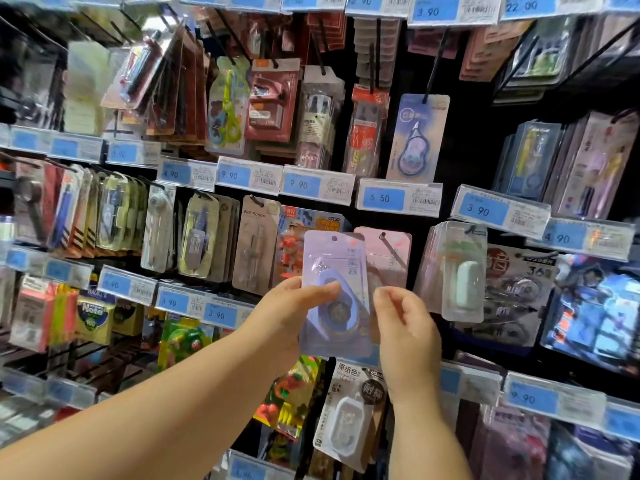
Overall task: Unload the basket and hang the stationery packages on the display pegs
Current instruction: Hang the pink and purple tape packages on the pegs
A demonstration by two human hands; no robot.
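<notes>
Lilac package (341,258): up in front of the display's middle row, overlapping the left side of a pink package (389,252).
In the blister: a blue-lilac tape dispenser (348,299) sits under the clear bubble on the lower half of the card, with a dark wheel showing inside it.
Left hand (289,315): grips the lilac package at its left edge, thumb laid across the front over the bubble, fingers hidden behind the card.
Right hand (405,327): right at the pack's right edge, fingers curled, thumb tip by the card's border. Whether it pinches this card or the pink one behind, I cannot tell.
Long axis: near upright, hang hole (334,239) at the top, printed face toward the camera.
Pink package: hangs on its peg (382,234); its lower part is covered by the right hand and its left side by the lilac card.
Room on the left: tight, since an orange figure pack (292,244) is partly covered by the lilac card and a beige pack (254,244) hangs just beyond it.
Room on the right: a dark gap runs between the pink package and a clear pack with a pale green item (465,284).
Above: the 6.50 price tag (384,199) sits over the pink package.
Below: a white tape pack (349,419) hangs between the two forearms.
</notes>
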